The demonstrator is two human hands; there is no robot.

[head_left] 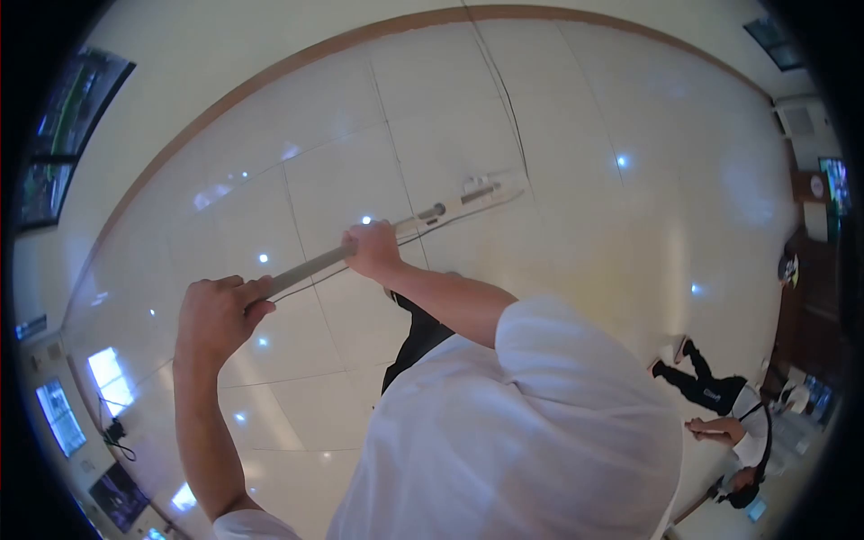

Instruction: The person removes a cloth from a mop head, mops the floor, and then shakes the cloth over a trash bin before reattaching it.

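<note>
A long grey pole (pixel 310 266) slants across the view, with a pale vacuum-like floor head (pixel 490 191) at its far end, partly blurred, over the tiled floor (pixel 333 135). My left hand (pixel 216 315) is wrapped round the pole's near end. Farther along, my right hand (pixel 372 249) grips the middle of the pole. A thin dark cable runs beside the pole from near my left hand toward the head. My fingers partly cover both gripped sections.
A dark cord (pixel 511 108) crosses the floor from the brown skirting (pixel 360 34). Another person (pixel 720 405) in dark trousers stands at the lower right. Windows (pixel 76 117) line the upper left, and dark furniture (pixel 814 297) stands at the right.
</note>
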